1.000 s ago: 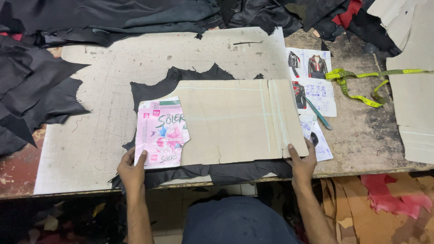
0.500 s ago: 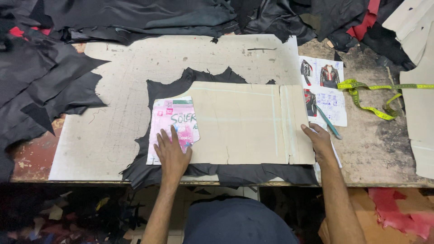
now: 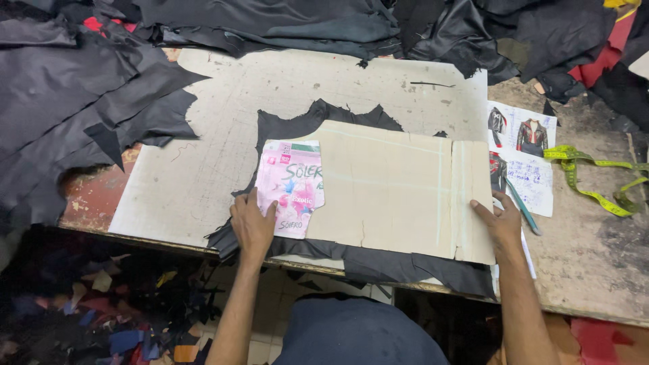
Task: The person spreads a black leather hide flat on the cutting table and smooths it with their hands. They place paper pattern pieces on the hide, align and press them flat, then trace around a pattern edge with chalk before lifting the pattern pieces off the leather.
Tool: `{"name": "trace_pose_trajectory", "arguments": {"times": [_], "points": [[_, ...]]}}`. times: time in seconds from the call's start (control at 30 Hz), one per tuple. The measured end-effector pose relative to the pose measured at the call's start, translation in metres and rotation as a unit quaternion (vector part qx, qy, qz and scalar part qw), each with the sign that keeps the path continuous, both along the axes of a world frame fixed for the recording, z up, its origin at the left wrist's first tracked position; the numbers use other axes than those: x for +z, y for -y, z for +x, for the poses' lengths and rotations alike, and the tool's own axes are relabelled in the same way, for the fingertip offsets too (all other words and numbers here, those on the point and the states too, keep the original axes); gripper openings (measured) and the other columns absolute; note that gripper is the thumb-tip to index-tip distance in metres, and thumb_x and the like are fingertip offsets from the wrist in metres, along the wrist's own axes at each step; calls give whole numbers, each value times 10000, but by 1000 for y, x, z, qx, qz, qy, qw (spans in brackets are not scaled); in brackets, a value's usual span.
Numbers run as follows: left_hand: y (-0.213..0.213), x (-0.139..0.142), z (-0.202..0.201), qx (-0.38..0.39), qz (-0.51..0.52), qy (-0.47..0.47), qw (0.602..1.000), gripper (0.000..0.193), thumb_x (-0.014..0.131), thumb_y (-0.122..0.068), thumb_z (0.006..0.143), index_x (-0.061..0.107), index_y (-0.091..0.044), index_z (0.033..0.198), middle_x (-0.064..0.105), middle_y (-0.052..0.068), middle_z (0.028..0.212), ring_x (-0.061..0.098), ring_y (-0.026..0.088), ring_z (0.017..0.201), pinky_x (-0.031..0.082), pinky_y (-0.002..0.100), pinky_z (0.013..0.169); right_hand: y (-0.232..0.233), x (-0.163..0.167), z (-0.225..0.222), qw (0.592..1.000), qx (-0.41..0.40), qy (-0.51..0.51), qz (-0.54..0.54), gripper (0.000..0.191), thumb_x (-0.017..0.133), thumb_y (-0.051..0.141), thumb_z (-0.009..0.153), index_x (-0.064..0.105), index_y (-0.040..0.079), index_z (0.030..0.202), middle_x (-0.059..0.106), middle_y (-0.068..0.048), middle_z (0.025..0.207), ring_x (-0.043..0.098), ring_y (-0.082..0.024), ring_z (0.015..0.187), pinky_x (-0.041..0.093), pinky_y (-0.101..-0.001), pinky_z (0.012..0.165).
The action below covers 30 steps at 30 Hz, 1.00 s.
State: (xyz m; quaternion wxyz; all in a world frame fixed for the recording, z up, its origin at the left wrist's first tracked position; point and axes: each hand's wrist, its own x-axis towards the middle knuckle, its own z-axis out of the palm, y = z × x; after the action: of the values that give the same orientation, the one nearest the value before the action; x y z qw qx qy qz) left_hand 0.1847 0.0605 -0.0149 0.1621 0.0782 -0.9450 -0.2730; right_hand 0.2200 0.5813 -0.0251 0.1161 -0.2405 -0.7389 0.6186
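The left hand (image 3: 253, 226) lies flat, palm down, its fingers (image 3: 238, 208) spread and extended rather than curled. It presses on the near left corner of the cardboard pattern (image 3: 399, 186), where a pink printed wrapper (image 3: 292, 188) is stuck to the card, and the heel of the hand rests on the black leather piece (image 3: 318, 122) beneath. The right hand (image 3: 503, 223) is also open and flat, fingers stretched toward the left, pressing the near right corner of the cardboard pattern; it grips nothing.

The cardboard pattern lies on the black leather piece in the near middle of the worktop (image 3: 595, 270), over a pale cutting board (image 3: 223, 135). The leather's ragged edge shows beyond the card on the far, left and near sides, and along the near side it hangs over the worktop's edge.

Just right of the right hand lie a sheet with jacket sketches (image 3: 524, 155) and a teal pen (image 3: 522, 206), with a yellow-green measuring tape (image 3: 595, 176) further right. Bare cutting board lies open to the left and far side of the leather; heaped dark hides (image 3: 74, 88) crowd the far edge and left end.
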Motion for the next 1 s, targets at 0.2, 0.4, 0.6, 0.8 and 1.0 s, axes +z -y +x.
{"name": "trace_pose_trajectory", "arguments": {"times": [0.2,0.4,0.6,0.8,1.0], "points": [[24,-3,-51,5,212,76,974,505,771,-210,867,648,38,1290,720,231,1012,715,325,906,548,414,798,2,11,-16,999,21,-20,40,629,814,85,866,536,-46,1415,744,-194,1038,729,-191,830,576,-300,695],[29,-5,-86,-79,310,74,944,348,718,-96,911,682,81,1209,771,217,1055,749,246,922,562,334,794,3,22,-19,996,53,-32,58,532,822,39,832,619,-54,1315,752,-174,1063,727,-181,849,593,-304,734],[24,2,-94,-92,337,63,935,361,721,-57,884,665,72,1216,760,203,1073,746,237,955,566,327,802,5,25,-17,994,70,-38,69,466,811,43,844,637,-50,1266,747,-160,1085,724,-185,864,596,-308,748],[19,6,-100,-62,333,72,938,352,715,-24,891,677,70,1227,765,201,1063,739,229,930,555,319,789,8,30,-29,996,71,-34,34,471,796,63,872,610,-39,1292,739,-143,1120,716,-172,915,580,-311,790],[25,24,-114,-140,423,41,894,328,674,45,902,643,77,1227,759,166,1064,721,155,916,566,263,768,-1,47,-30,994,76,-59,59,465,773,24,870,635,-17,1312,737,-110,1166,708,-159,983,575,-309,861]]}}
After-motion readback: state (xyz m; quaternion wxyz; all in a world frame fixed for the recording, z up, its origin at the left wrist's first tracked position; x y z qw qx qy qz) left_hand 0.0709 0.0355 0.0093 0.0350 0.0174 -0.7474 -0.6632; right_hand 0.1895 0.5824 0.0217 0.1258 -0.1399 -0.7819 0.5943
